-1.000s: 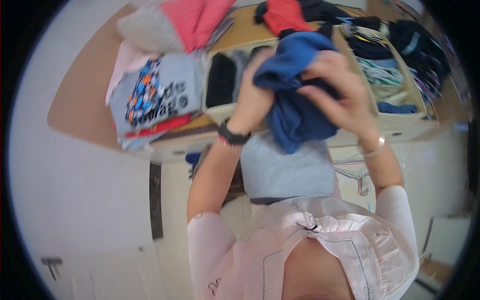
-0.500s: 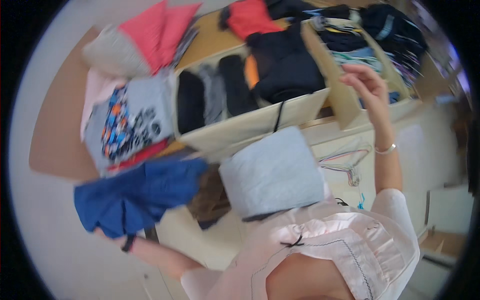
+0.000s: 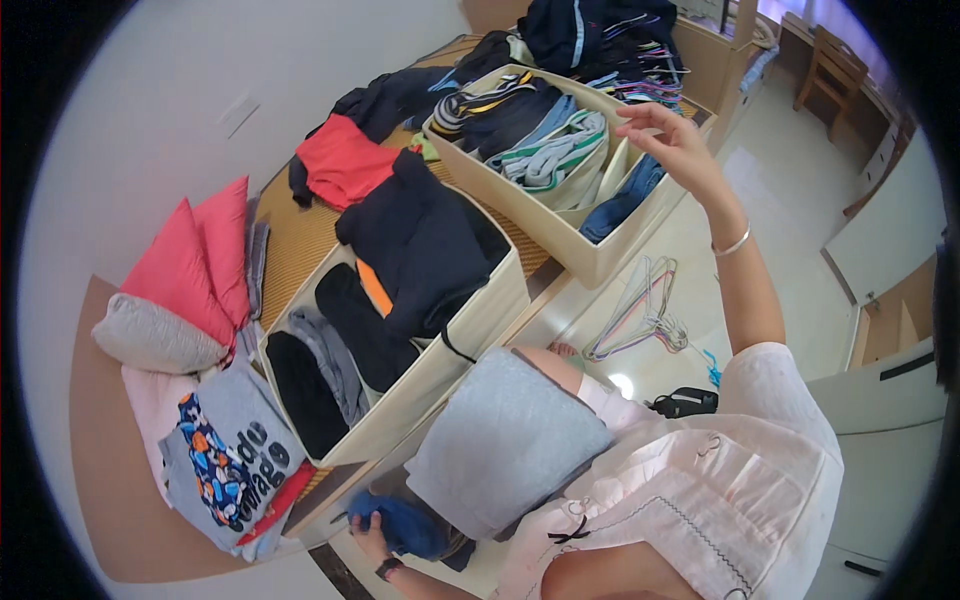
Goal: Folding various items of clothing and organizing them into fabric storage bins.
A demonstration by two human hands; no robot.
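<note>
My left hand [image 3: 372, 542] is low near the front edge of the bed, fingers closed on a blue garment [image 3: 408, 524]. A dark piece of cloth shows beneath the garment. My right hand [image 3: 668, 142] is raised by the right-hand fabric box [image 3: 572, 240], its fingers stretched out and nothing in them. Folded jeans [image 3: 625, 200] stand in that box just below it. On my lap lies a folded grey garment [image 3: 508, 440], touched by neither hand. The nearer cream fabric box [image 3: 440, 365] holds rolled black and grey clothes and a dark heap [image 3: 425, 240].
Pink pillows [image 3: 195, 260] and folded shirts [image 3: 235, 460] lie at the left of the bed. A red garment [image 3: 345, 165] is behind the boxes. On the floor are wire hangers [image 3: 640, 315] and a black object [image 3: 685, 402]. Cabinets [image 3: 885, 430] stand at the right.
The view has turned to the right. My left hand has brought the blue garment down and in beside the grey one, where it looks more bunched. My right hand stays raised.
</note>
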